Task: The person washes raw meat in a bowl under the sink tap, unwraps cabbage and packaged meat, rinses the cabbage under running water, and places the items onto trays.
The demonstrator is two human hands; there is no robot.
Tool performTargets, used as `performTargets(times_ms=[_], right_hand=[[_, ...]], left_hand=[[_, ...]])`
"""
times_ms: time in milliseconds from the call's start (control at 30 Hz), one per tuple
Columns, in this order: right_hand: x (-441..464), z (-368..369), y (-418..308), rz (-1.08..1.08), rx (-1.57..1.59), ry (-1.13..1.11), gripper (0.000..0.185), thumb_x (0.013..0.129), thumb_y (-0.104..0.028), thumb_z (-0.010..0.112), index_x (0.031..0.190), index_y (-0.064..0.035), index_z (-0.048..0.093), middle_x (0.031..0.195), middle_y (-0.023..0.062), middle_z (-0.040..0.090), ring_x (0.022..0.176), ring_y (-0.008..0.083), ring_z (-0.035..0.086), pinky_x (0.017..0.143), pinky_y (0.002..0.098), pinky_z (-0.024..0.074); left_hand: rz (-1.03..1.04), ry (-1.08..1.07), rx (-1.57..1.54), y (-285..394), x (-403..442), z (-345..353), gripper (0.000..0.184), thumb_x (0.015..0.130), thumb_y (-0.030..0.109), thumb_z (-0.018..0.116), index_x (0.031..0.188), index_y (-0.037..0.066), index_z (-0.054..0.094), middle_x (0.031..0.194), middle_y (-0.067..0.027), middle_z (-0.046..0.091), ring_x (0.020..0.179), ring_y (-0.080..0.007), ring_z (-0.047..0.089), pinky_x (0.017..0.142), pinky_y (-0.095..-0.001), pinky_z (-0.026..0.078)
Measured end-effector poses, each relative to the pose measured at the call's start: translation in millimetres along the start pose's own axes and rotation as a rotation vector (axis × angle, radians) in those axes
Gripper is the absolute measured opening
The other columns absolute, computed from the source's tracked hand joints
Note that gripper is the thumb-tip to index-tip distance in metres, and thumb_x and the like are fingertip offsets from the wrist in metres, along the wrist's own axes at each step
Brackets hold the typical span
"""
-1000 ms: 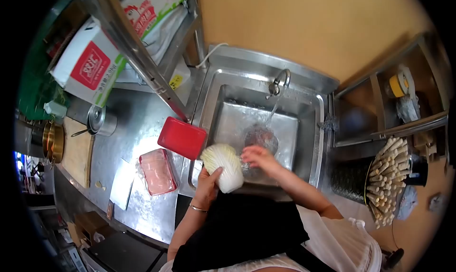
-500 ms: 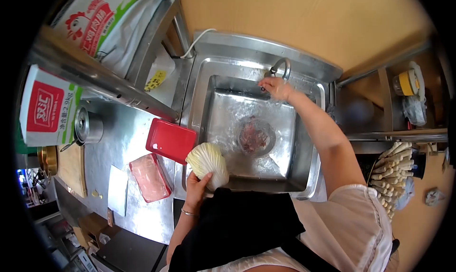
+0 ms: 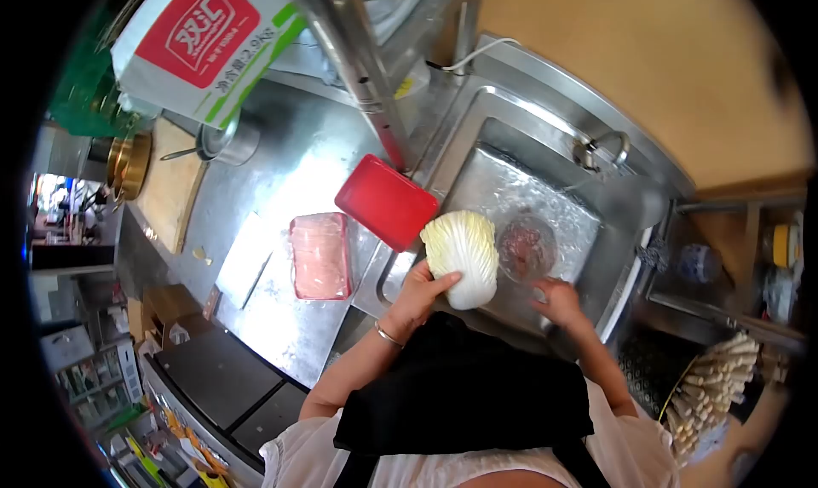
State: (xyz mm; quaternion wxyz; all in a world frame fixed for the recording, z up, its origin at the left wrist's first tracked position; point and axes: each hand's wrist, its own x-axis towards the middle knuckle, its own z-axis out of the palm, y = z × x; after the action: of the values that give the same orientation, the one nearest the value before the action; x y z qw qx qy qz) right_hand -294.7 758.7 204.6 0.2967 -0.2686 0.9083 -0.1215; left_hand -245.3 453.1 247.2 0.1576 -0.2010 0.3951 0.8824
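Note:
My left hand (image 3: pixel 419 294) is closed around the lower left side of a pale napa cabbage (image 3: pixel 464 258), with the thumb across its white base. The cabbage is over the sink's near left edge. My right hand (image 3: pixel 559 302) is over the near part of the steel sink (image 3: pixel 486 152), its fingers loosely bent and apart, with nothing visible in them. Just beyond it sits a clear round bowl (image 3: pixel 528 248) with dark reddish pieces in it; contact with the rim cannot be made out. The faucet (image 3: pixel 615 147) stands at the back of the sink.
An inverted-looking red tray (image 3: pixel 388 203) lies left of the sink. Farther left are a wrapped pack of pale meat (image 3: pixel 320 256), a white sheet (image 3: pixel 244 260), a lidded pot (image 3: pixel 230 141) and a cutting board (image 3: pixel 170 181). A metal post (image 3: pixel 349 54) rises beside the sink.
My right hand has left the faucet and come back near the bowl. My left hand still holds the cabbage, now further over the sink. The view has turned toward the left.

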Motion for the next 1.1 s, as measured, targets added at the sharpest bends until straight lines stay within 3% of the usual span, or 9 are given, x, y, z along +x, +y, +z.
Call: performTargets(times_ms=[100, 233, 333, 500, 567, 633, 700, 833, 1100], right_hand=[[5, -17, -62, 0.079, 1.379, 0.242, 0.057, 0.077, -0.019, 0.072, 0.125, -0.0021, 0.046, 0.124, 0.0126, 0.052, 0.113, 0.0203, 0.049, 0.092, 0.0323, 0.0415], [8, -70, -118, 0.006, 1.441, 0.345, 0.056, 0.074, -0.011, 0.074, 0.122, -0.0004, 0.048, 0.114, 0.0083, 0.057, 0.105, 0.0162, 0.053, 0.090, 0.0306, 0.0431], [-25, -136, -140, -0.119, 1.193, 0.886, 0.052, 0.071, -0.001, 0.070, 0.118, 0.0030, 0.049, 0.111, 0.0125, 0.059, 0.096, 0.0197, 0.059, 0.084, 0.0339, 0.0491], [-62, -194, -156, -0.584, 1.235, 1.263, 0.069, 0.073, -0.026, 0.075, 0.122, 0.0079, 0.040, 0.113, 0.0183, 0.055, 0.098, 0.0279, 0.059, 0.085, 0.0401, 0.0507], [-22, -155, -131, -0.214, 1.022, 1.357, 0.057, 0.081, -0.029, 0.067, 0.122, 0.0032, 0.044, 0.110, 0.0130, 0.057, 0.092, 0.0222, 0.061, 0.078, 0.0330, 0.0519], [1, -81, -103, 0.330, 1.670, 0.518, 0.046, 0.084, -0.024, 0.064, 0.120, 0.0001, 0.050, 0.104, 0.0090, 0.060, 0.088, 0.0188, 0.060, 0.074, 0.0297, 0.0504], [0, 14, -62, 0.409, 1.751, 0.156, 0.040, 0.083, -0.017, 0.064, 0.119, -0.0027, 0.052, 0.103, 0.0055, 0.062, 0.090, 0.0190, 0.061, 0.076, 0.0324, 0.0501], [-11, -37, -92, 0.341, 1.715, 0.319, 0.046, 0.083, -0.015, 0.065, 0.123, -0.0016, 0.047, 0.111, 0.0108, 0.059, 0.096, 0.0218, 0.059, 0.081, 0.0336, 0.0496], [-45, -149, -136, -0.166, 1.191, 1.307, 0.038, 0.085, -0.006, 0.060, 0.119, 0.0038, 0.047, 0.112, 0.0142, 0.056, 0.094, 0.0200, 0.059, 0.080, 0.0337, 0.0498]], left_hand=[[-0.008, -0.072, -0.043, -2, 9, 17, 0.037, 0.083, 0.007, 0.064, 0.117, 0.002, 0.053, 0.112, -0.0071, 0.060, 0.102, -0.0160, 0.057, 0.089, -0.0314, 0.045], [0.050, -0.189, 0.132, 18, 9, 59, 0.043, 0.082, 0.006, 0.065, 0.121, 0.003, 0.049, 0.115, -0.0069, 0.058, 0.105, -0.0155, 0.054, 0.092, -0.0316, 0.044], [0.423, -0.394, 0.435, 92, -12, 122, 0.051, 0.078, 0.008, 0.069, 0.124, 0.001, 0.046, 0.119, -0.0079, 0.054, 0.111, -0.0155, 0.050, 0.097, -0.0316, 0.039], [0.968, -0.637, 0.540, 147, -46, 199, 0.072, 0.072, 0.008, 0.074, 0.132, 0.003, 0.035, 0.119, -0.0103, 0.052, 0.103, -0.0157, 0.053, 0.087, -0.0287, 0.044], [0.860, -0.396, 0.511, 103, -12, 174, 0.063, 0.075, 0.008, 0.070, 0.130, 0.000, 0.038, 0.116, -0.0099, 0.054, 0.101, -0.0168, 0.054, 0.085, -0.0295, 0.046], [0.051, -0.350, -0.024, 16, 31, 96, 0.050, 0.082, 0.014, 0.064, 0.126, 0.000, 0.044, 0.114, -0.0117, 0.057, 0.102, -0.0209, 0.057, 0.085, -0.0311, 0.048], [-0.022, -0.145, 0.149, -61, 32, 45, 0.047, 0.083, 0.014, 0.063, 0.124, 0.001, 0.046, 0.113, -0.0122, 0.058, 0.100, -0.0217, 0.058, 0.084, -0.0319, 0.050], [-0.254, -0.094, 0.054, -34, 10, 58, 0.043, 0.083, 0.020, 0.065, 0.120, 0.006, 0.049, 0.103, -0.0068, 0.060, 0.097, -0.0190, 0.059, 0.082, -0.0337, 0.049], [1.089, 0.239, 1.418, 70, -7, 24, 0.044, 0.067, 0.011, 0.069, 0.108, 0.004, 0.054, 0.105, -0.0118, 0.056, 0.098, -0.0300, 0.053, 0.085, -0.0391, 0.042]])
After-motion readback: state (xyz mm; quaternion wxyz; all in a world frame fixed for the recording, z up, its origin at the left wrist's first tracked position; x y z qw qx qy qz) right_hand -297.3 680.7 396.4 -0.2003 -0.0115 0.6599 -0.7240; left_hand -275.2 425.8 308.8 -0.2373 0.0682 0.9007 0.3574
